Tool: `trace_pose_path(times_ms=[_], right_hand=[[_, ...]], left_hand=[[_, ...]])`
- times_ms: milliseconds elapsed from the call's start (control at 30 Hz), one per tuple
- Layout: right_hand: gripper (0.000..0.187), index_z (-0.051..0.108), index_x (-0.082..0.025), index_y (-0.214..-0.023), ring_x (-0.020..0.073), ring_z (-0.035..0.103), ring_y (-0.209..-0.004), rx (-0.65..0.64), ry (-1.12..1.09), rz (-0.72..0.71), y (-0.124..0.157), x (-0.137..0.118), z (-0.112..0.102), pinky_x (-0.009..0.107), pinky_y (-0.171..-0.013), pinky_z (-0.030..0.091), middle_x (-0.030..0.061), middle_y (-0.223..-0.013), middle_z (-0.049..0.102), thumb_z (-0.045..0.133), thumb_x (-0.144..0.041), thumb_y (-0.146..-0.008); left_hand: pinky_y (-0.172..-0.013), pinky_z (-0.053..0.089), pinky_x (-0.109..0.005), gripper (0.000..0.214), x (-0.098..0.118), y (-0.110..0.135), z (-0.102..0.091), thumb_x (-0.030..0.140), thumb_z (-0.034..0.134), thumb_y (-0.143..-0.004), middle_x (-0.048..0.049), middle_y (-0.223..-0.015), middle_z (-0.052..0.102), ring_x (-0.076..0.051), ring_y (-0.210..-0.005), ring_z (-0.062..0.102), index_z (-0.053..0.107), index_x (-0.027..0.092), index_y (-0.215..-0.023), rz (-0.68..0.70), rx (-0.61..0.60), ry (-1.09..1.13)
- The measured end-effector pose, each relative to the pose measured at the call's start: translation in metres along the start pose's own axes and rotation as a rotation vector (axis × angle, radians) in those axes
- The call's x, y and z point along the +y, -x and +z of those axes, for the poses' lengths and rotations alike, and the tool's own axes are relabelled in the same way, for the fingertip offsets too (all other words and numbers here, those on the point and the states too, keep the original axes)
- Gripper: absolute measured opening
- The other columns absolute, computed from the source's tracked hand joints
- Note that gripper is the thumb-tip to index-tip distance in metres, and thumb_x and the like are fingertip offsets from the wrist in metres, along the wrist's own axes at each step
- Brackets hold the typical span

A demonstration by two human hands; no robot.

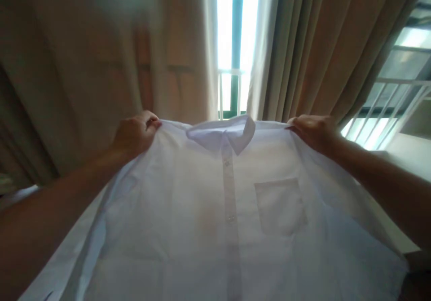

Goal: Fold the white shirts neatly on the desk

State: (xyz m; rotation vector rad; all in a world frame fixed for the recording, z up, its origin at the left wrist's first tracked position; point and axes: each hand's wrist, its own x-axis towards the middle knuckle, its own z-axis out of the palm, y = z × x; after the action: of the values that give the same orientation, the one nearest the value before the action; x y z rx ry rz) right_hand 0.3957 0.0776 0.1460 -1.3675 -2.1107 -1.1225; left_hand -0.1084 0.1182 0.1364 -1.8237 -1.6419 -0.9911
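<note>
A white button-up shirt (198, 188) hangs spread out in front of me, its buttoned front and chest pocket facing my way. My left hand (138, 132) pinches the shoulder on the left side, fingers closed on the cloth. At the opposite shoulder, my right hand (313, 130) grips the fabric the same way. Between the two hands the collar (222, 135) stands partly folded, with its right flap raised. The sleeves drop below my forearms, and the lower hem is out of view.
Brown curtains (313, 45) hang beyond the shirt on both sides. Through the gap between them shows a bright window (237, 31) with white railing bars. More railing (384, 108) is visible at the far right. Part of a white surface (415, 152) lies at the right edge.
</note>
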Motion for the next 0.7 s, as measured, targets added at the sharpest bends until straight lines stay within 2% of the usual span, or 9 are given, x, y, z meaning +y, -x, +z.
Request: trace_pose_path(times_ms=[67, 100, 167, 233, 333, 433, 533, 600, 700], right_hand=[[0.039, 0.063, -0.020, -0.099, 0.0173, 0.062, -0.082, -0.197, -0.006, -0.046, -0.088, 0.030, 0.001, 0.025, -0.063, 0.034, 0.0057, -0.089, 0.066, 0.035, -0.048, -0.099], [0.038, 0.062, -0.020, -0.099, 0.0184, 0.062, -0.083, -0.299, -0.012, -0.062, -0.119, 0.038, 0.009, 0.025, -0.063, 0.035, 0.0065, -0.090, 0.066, 0.035, -0.047, -0.099], [0.036, 0.063, -0.019, -0.100, 0.0203, 0.064, -0.084, -0.490, -0.056, -0.058, -0.152, 0.039, 0.036, 0.025, -0.064, 0.037, 0.0083, -0.092, 0.067, 0.038, -0.045, -0.098], [0.032, 0.064, -0.020, -0.100, 0.0217, 0.064, -0.087, -0.664, -0.106, -0.030, -0.151, 0.022, 0.077, 0.026, -0.068, 0.039, 0.0090, -0.096, 0.068, 0.041, -0.043, -0.097], [0.026, 0.066, -0.021, -0.099, 0.0228, 0.063, -0.090, -0.889, -0.171, 0.018, -0.114, -0.018, 0.142, 0.027, -0.071, 0.040, 0.0092, -0.099, 0.068, 0.046, -0.038, -0.095], [0.025, 0.068, -0.020, -0.095, 0.0246, 0.060, -0.094, -0.983, -0.186, 0.037, -0.078, -0.053, 0.185, 0.030, -0.075, 0.040, 0.0112, -0.097, 0.066, 0.046, -0.031, -0.094], [0.029, 0.065, -0.017, -0.110, 0.0291, 0.051, -0.107, -0.805, -0.146, 0.118, -0.064, -0.075, 0.195, 0.038, -0.086, 0.036, 0.0161, -0.109, 0.060, 0.041, -0.022, -0.094], [0.038, 0.056, -0.018, -0.126, 0.0302, 0.046, -0.111, -0.634, -0.174, 0.123, -0.065, -0.089, 0.189, 0.042, -0.090, 0.033, 0.0167, -0.116, 0.056, 0.040, -0.015, -0.091], [0.051, 0.046, -0.021, -0.136, 0.0280, 0.048, -0.108, -0.571, -0.365, 0.047, -0.071, -0.115, 0.175, 0.039, -0.091, 0.032, 0.0136, -0.114, 0.057, 0.046, -0.013, -0.086]], left_hand=[[-0.077, 0.045, -0.026, 0.037, -0.011, -0.087, 0.013, 0.044, 0.048, -0.084, -0.0008, -0.086, 0.065, -0.012, -0.078, 0.056, 0.063, 0.014, -0.099, -0.035, -0.188, 0.059], [-0.075, 0.045, -0.025, 0.033, -0.015, -0.117, 0.025, 0.043, 0.049, -0.083, -0.0014, -0.087, 0.066, -0.013, -0.078, 0.057, 0.064, 0.016, -0.096, -0.046, -0.280, 0.084], [-0.073, 0.044, -0.025, 0.027, -0.021, -0.144, 0.060, 0.038, 0.052, -0.079, -0.0032, -0.087, 0.067, -0.016, -0.081, 0.060, 0.065, 0.018, -0.091, -0.090, -0.471, 0.106], [-0.074, 0.044, -0.024, 0.023, -0.024, -0.133, 0.104, 0.035, 0.056, -0.075, -0.0042, -0.090, 0.068, -0.018, -0.085, 0.062, 0.066, 0.020, -0.088, -0.177, -0.653, 0.092], [-0.074, 0.045, -0.024, 0.021, -0.026, -0.080, 0.170, 0.035, 0.056, -0.075, -0.0050, -0.092, 0.069, -0.019, -0.087, 0.063, 0.066, 0.022, -0.088, -0.267, -0.811, 0.075], [-0.075, 0.046, -0.027, 0.024, -0.026, -0.032, 0.213, 0.036, 0.052, -0.078, -0.0077, -0.093, 0.069, -0.021, -0.089, 0.062, 0.066, 0.022, -0.091, -0.324, -0.888, 0.047], [-0.086, 0.043, -0.038, 0.033, -0.016, -0.012, 0.219, 0.033, 0.049, -0.080, -0.0136, -0.107, 0.063, -0.028, -0.105, 0.055, 0.062, 0.020, -0.107, -0.268, -0.726, -0.058], [-0.092, 0.038, -0.046, 0.040, -0.002, -0.010, 0.207, 0.026, 0.049, -0.079, -0.0157, -0.118, 0.056, -0.032, -0.113, 0.048, 0.057, 0.020, -0.118, -0.094, -0.558, -0.099], [-0.096, 0.035, -0.046, 0.046, 0.026, -0.006, 0.180, 0.017, 0.049, -0.076, -0.0131, -0.116, 0.054, -0.030, -0.113, 0.047, 0.054, 0.023, -0.122, 0.222, -0.571, 0.018]])
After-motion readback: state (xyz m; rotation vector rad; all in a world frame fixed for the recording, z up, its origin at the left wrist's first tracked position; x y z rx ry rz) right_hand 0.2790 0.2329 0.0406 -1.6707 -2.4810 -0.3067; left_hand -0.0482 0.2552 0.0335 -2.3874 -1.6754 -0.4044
